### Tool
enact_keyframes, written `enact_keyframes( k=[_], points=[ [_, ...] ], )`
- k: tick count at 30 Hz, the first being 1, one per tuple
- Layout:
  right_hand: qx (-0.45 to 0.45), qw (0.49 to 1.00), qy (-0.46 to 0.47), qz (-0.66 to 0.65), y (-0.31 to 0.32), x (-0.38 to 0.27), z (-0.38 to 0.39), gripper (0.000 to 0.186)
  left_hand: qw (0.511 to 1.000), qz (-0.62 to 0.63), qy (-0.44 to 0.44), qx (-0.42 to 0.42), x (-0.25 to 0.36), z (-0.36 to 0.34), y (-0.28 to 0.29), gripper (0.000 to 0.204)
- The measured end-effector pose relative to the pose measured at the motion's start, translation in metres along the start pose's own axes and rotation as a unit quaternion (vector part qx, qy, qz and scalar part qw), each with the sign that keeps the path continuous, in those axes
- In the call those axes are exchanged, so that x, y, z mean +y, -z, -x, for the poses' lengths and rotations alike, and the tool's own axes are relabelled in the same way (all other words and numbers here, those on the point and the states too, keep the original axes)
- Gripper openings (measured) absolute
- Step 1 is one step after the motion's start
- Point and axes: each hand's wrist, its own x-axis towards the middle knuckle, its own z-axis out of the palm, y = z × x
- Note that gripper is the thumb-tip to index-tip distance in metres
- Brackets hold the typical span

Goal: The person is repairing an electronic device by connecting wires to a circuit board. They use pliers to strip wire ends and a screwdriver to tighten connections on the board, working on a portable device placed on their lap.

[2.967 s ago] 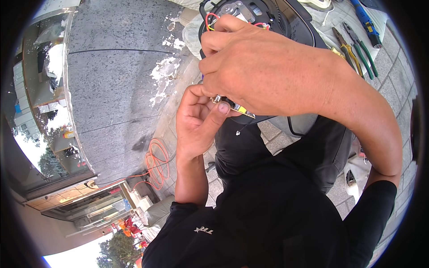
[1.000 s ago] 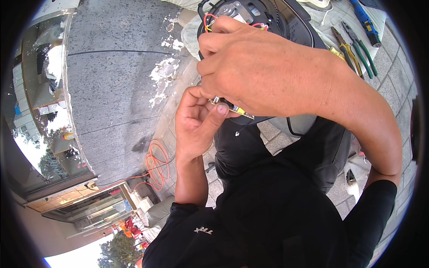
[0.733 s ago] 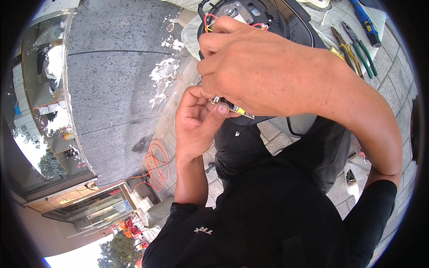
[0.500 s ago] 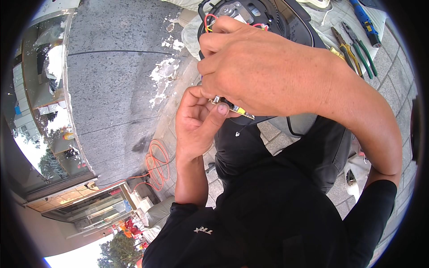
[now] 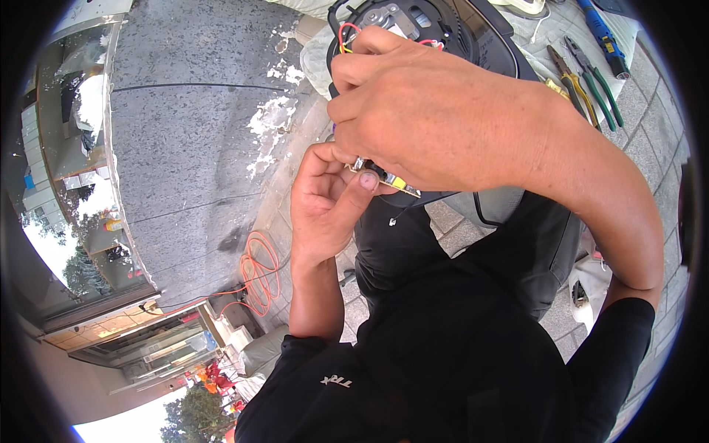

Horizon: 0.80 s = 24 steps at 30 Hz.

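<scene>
My left hand (image 5: 325,199) pinches a small circuit board (image 5: 399,182) between thumb and fingers. The board carries a yellow part and some dark and metallic ones. Over it reaches my right hand (image 5: 436,111), its fingers curled and closed close to the left fingertips. Whatever the right fingers hold is hidden behind the hand. Just beyond both hands lies an opened black appliance housing (image 5: 506,52), partly covered by my right hand. Inside it are a round black part and a grey metal mechanism (image 5: 384,16). Red and yellow wires (image 5: 347,33) rise beside my right knuckles.
Yellow-handled pliers (image 5: 570,77), green-handled pliers (image 5: 600,85) and a blue cylindrical tool (image 5: 605,37) lie at the far right on a pale sheet. An orange cable (image 5: 258,273) is coiled on the ground at left, near a grey wall (image 5: 192,148) with peeling patches.
Hardly anything differs. My right hand has shifted very slightly, while the left keeps the circuit board in the same place.
</scene>
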Motion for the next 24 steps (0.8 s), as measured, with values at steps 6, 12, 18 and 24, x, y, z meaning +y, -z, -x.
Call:
enact_keyframes(
  k=[6,12,18,24],
  points=[
    [-0.001,1.0,-0.001,0.003,0.003,-0.002,0.001,0.027,1.0,-0.004,0.002,-0.003,0.0,0.0,0.001,0.024],
    [-0.001,1.0,0.006,0.007,0.005,-0.003,0.001,0.024,1.0,-0.004,0.004,-0.004,0.002,0.0,0.0,0.023],
    [0.002,1.0,0.005,-0.006,0.007,-0.003,0.003,0.021,1.0,-0.022,0.011,-0.01,0.002,-0.001,0.0,0.024],
    [0.089,0.996,0.01,0.022,0.028,-0.003,0.026,0.016,0.998,-0.057,-0.007,-0.017,0.002,0.001,0.012,0.021]
  ],
)
